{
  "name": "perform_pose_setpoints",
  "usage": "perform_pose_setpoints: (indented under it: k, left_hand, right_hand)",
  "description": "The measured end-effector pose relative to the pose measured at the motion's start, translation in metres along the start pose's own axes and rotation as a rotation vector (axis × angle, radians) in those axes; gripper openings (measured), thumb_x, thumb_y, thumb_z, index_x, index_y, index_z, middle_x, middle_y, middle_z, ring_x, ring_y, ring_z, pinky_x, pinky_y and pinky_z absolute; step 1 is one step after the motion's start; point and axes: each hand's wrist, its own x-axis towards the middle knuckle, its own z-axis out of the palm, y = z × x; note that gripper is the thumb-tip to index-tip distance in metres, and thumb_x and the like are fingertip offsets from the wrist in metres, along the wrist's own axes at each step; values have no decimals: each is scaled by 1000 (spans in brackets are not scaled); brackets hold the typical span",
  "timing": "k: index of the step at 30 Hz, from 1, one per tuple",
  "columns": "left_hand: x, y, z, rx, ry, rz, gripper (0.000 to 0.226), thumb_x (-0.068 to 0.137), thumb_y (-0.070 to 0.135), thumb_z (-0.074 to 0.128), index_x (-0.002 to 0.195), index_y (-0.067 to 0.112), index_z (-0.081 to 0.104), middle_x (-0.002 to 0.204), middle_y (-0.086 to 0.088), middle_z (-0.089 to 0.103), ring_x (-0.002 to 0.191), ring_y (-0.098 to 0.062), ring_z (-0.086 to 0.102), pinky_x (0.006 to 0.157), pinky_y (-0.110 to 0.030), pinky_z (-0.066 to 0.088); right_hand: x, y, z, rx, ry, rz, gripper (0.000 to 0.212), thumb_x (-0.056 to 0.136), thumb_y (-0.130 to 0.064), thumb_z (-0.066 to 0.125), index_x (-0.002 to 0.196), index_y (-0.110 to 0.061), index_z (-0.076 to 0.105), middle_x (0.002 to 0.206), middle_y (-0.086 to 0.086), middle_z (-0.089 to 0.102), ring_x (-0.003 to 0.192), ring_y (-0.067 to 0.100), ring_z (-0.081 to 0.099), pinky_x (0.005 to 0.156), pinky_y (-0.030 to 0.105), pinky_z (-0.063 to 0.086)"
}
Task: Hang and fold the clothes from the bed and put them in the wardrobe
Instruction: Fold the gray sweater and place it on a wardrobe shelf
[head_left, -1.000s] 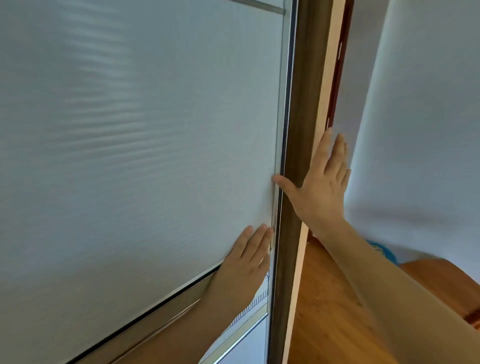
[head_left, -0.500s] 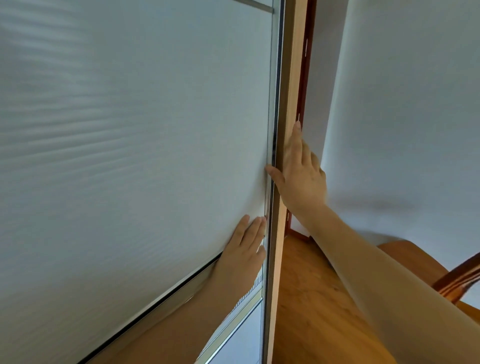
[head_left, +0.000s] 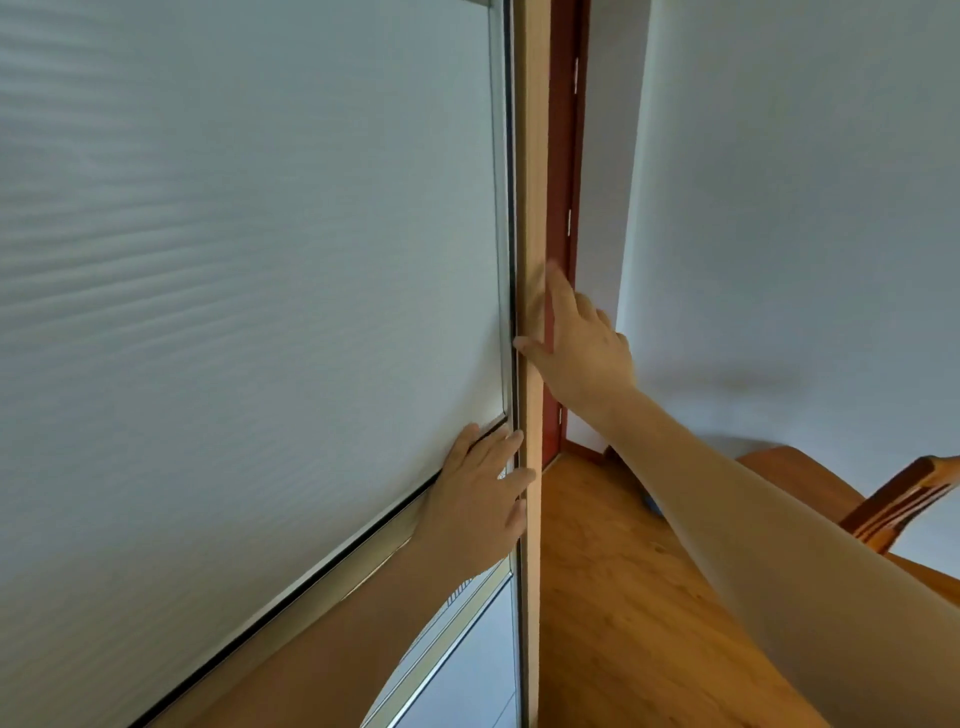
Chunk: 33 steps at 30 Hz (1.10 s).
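The wardrobe's sliding door (head_left: 260, 312), a frosted ribbed panel, fills our view from 7 round to 12 o'clock. Its metal edge sits close against the pale side post (head_left: 530, 156), which runs from 12 down to 6. No clothes and no bed show here. The wooden floor (head_left: 623, 623) spreads at 5 o'clock, with a chair (head_left: 904, 499) at 4.

Our left hand (head_left: 478, 499), close in at 6 o'clock, lies flat on the door at its crossbar, fingers straight and close together, tips reaching the post. Our right hand (head_left: 582, 348), close in at 3 o'clock, rests along the post with fingers extended and thumb stretched to the seam.

We judge we are working the door along its track. A flat palm could slip on the smooth panel. Our thumb or fingertips at the seam could get nipped if the door runs against the post.
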Motion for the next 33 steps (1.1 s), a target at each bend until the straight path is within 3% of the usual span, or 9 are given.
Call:
perform_pose_setpoints:
  k: [2,4,8,12,15,22,27,33]
  left_hand:
    - [-5,13,0,-318,12,-135,39,97,37,60,135,30,62,152,5,49,141,-14,42,114,-29,28]
    - [-10,26,8,-482,-86,-255,43,99,45,55,142,39,51,151,16,46,139,-5,41,105,-19,29]
    - [4,51,43,-522,-337,-274,47,99,50,52,144,38,46,150,14,48,135,-9,48,109,-30,43]
    - [39,80,83,-520,-573,-229,48,97,51,54,141,35,50,145,8,52,124,-12,57,99,-35,52]
    - [73,106,113,-482,-678,-161,49,96,50,56,142,35,49,146,7,52,117,-13,60,90,-35,56]
    - [156,178,176,-416,-835,20,49,97,49,56,143,34,49,148,4,48,126,-17,53,92,-35,51]
    - [199,245,205,-332,-932,205,51,96,49,57,144,35,47,146,4,49,126,-18,53,94,-35,51]
    - [234,335,241,-237,-997,483,51,97,51,56,144,35,47,149,3,48,128,-20,52,88,-32,48]
  right_hand:
    - [-18,25,-6,-20,-116,51,55,98,-54,53,145,-28,42,121,0,66,107,24,65,91,48,55]
    - [-44,54,-16,-43,-280,93,47,98,-58,50,137,-32,51,119,-4,68,102,18,65,88,40,56]
    - [-105,126,-41,-210,-641,229,53,96,-59,53,144,-37,47,138,-3,60,121,21,60,100,36,48]
    - [-153,196,-63,-303,-834,419,61,98,-53,54,152,-30,39,146,1,53,132,24,51,102,35,42]
    - [-184,247,-77,-284,-810,565,62,99,-51,54,154,-30,36,152,0,48,137,25,47,107,39,41]
    - [-245,344,-99,-193,-710,882,59,95,-56,57,148,-35,43,140,3,59,115,24,62,93,41,55]
    - [-285,381,-119,-180,-617,1007,55,97,-56,54,145,-33,45,136,2,61,116,24,61,81,38,51]
    - [-349,400,-151,-151,-479,1253,50,99,-48,54,145,-29,47,135,6,62,121,26,59,92,42,53]
